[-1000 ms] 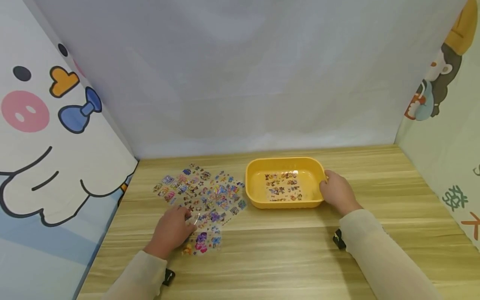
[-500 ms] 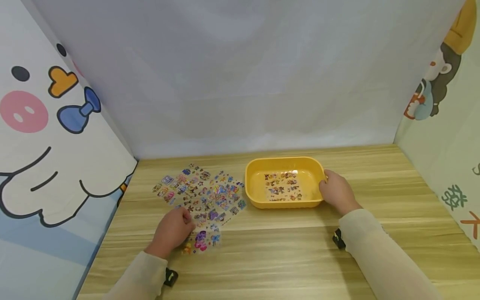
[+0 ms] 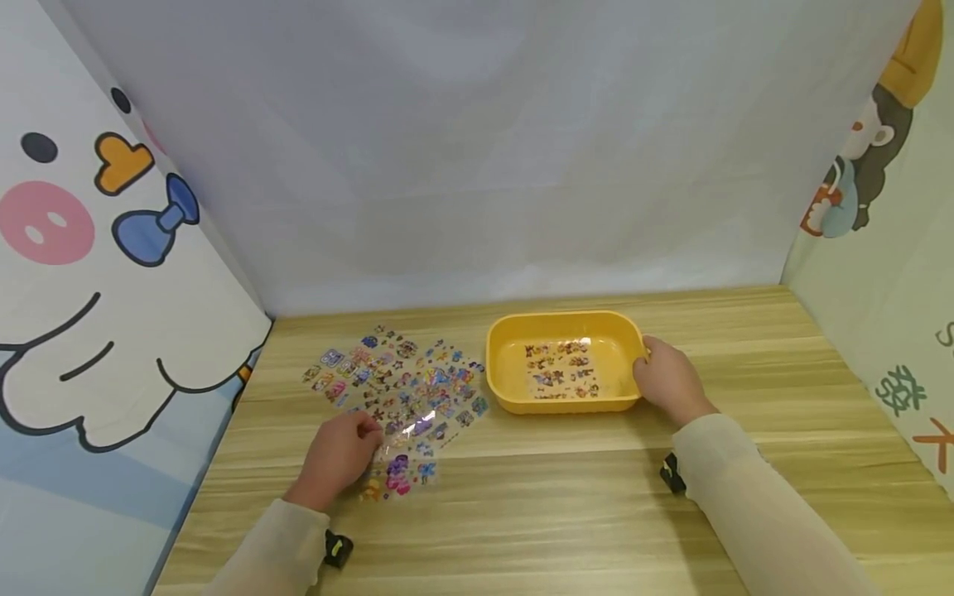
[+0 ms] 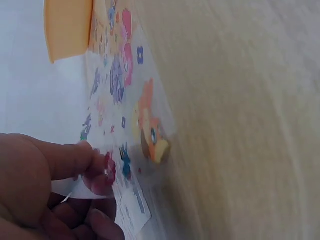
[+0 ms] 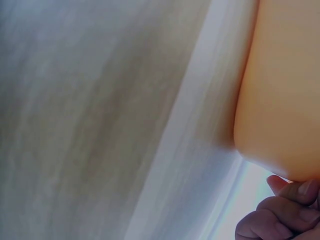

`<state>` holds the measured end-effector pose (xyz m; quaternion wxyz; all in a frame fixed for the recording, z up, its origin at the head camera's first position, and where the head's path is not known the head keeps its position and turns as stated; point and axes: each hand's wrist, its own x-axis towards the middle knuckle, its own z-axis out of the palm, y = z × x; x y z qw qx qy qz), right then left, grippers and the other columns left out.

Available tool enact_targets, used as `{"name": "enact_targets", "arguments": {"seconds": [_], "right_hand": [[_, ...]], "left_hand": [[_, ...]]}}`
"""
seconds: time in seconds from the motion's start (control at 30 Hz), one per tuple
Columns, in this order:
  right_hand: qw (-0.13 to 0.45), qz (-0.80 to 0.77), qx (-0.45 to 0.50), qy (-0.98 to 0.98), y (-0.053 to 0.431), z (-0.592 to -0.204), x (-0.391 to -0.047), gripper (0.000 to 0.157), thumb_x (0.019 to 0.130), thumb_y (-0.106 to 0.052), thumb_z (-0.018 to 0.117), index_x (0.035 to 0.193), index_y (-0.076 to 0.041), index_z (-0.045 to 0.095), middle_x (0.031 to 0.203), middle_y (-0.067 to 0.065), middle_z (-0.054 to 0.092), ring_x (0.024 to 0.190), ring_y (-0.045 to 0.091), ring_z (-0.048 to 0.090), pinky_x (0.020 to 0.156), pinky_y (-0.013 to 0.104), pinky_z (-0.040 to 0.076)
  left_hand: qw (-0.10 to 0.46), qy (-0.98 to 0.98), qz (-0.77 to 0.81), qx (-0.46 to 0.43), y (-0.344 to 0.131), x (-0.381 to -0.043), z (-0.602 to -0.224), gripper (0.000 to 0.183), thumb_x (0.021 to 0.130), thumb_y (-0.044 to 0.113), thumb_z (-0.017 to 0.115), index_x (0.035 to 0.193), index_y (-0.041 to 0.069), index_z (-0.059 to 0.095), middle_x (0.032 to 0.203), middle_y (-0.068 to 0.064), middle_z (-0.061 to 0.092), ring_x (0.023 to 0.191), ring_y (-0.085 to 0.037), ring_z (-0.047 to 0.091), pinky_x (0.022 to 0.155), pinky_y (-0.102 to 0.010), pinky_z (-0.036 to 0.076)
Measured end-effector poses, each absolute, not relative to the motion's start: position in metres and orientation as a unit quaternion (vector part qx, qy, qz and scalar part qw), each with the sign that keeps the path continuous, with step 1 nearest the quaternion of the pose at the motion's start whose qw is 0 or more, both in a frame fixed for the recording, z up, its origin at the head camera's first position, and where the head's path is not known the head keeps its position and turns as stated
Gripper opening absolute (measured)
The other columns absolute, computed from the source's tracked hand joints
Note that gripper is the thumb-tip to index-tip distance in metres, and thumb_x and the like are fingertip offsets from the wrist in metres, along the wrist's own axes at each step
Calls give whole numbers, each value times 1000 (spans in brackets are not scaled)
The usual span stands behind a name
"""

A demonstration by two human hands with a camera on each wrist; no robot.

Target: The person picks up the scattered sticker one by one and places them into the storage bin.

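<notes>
My left hand (image 3: 339, 455) pinches the edge of a clear sticker sheet (image 4: 117, 85) between thumb and forefinger. Pink, purple, blue and orange cartoon figures are printed on that sheet. Beneath and behind it several more transparent sticker sheets (image 3: 383, 360) lie fanned and overlapping on the left of the table. A yellow plastic basin (image 3: 495, 389) stands to their right, with one sticker sheet (image 3: 562, 370) flat on its bottom. My right hand (image 3: 668, 379) grips the basin's right end, thumb over the rim. In the right wrist view its curled fingers show below the basin's wall (image 5: 280, 90).
The wood-grain table (image 3: 559, 513) runs back to a pale cloth wall (image 3: 522, 165). A cartoon-printed panel (image 3: 112, 331) closes off the left side, and another printed panel (image 3: 872, 306) borders the right.
The left thumb and forefinger have closed on the sheet's edge, and the sheet has shifted slightly, with a bright glare now across it. The right hand and basin hold their place.
</notes>
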<state>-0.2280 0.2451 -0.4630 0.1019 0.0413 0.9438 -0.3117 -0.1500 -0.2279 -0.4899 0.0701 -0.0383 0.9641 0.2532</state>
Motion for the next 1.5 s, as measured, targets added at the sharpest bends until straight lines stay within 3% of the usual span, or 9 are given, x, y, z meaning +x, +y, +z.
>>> {"name": "enact_targets", "arguments": {"seconds": [0.17, 0.4, 0.63, 1.03, 1.3, 1.5], "right_hand": [[102, -311, 42, 944, 244, -465, -228, 58, 106, -16, 36, 154, 15, 27, 153, 36, 38, 127, 43, 50, 111, 61, 37], [98, -305, 38, 947, 245, -466, -228, 57, 106, -16, 35, 154, 15, 28, 152, 36, 39, 129, 44, 50, 111, 61, 37], [100, -307, 41, 945, 246, -465, -229, 57, 107, -16, 36, 154, 15, 28, 152, 36, 38, 128, 44, 50, 111, 61, 37], [99, -303, 37, 947, 247, -464, -229, 57, 106, -15, 36, 153, 16, 28, 152, 37, 37, 134, 47, 47, 112, 62, 35], [100, -307, 36, 946, 245, -464, -230, 57, 106, -15, 36, 153, 16, 29, 153, 37, 37, 134, 47, 46, 112, 62, 35], [101, -307, 40, 946, 245, -465, -230, 57, 106, -16, 36, 153, 16, 29, 153, 37, 37, 134, 47, 46, 112, 62, 35]], "left_hand": [[55, 950, 302, -47, -230, -150, -488, 10, 96, 19, 72, 97, 10, 77, 87, 0, 71, 73, -17, 61, 68, -38, 52], [62, 928, 364, -56, -235, -151, -485, 15, 98, 24, 72, 94, 11, 79, 100, -4, 73, 73, -18, 56, 64, -34, 46], [79, 927, 363, -51, -235, -151, -481, 22, 105, 23, 62, 98, 8, 76, 80, -2, 65, 64, -19, 50, 60, -35, 41], [112, 910, 394, -60, -234, -161, -475, 26, 105, 32, 62, 94, 11, 72, 73, -4, 60, 62, -19, 48, 60, -35, 41], [121, 900, 415, -51, -228, -173, -456, 29, 104, 37, 62, 101, 11, 74, 88, -6, 65, 75, -21, 51, 69, -39, 44], [136, 897, 419, -31, -215, -187, -445, 32, 104, 42, 62, 113, 14, 75, 85, -8, 64, 66, -19, 48, 65, -37, 44]]}}
